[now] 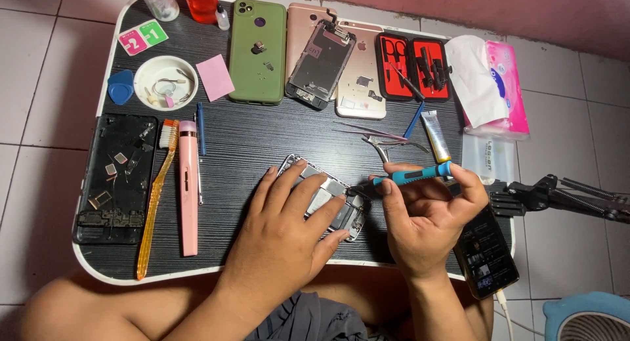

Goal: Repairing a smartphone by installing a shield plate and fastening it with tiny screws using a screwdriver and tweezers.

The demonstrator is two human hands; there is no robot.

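My left hand [285, 233] lies flat on an opened phone body [328, 196] at the front middle of the small black table [262, 141], fingers spread over it. My right hand [423, 213] grips a blue-handled screwdriver [413, 175] held almost level, its tip pointing left at the phone's upper edge. Much of the opened phone is hidden under my left hand.
A black phone frame with loose parts [117, 177], an orange toothbrush [156, 196] and a pink tool [188, 187] lie at the left. A green phone [257, 51], a gold phone with a loose screen [341, 65], a red tool case [413, 65], tissues [492, 78], tweezers [377, 132] and a lit phone [485, 255] surround the work.
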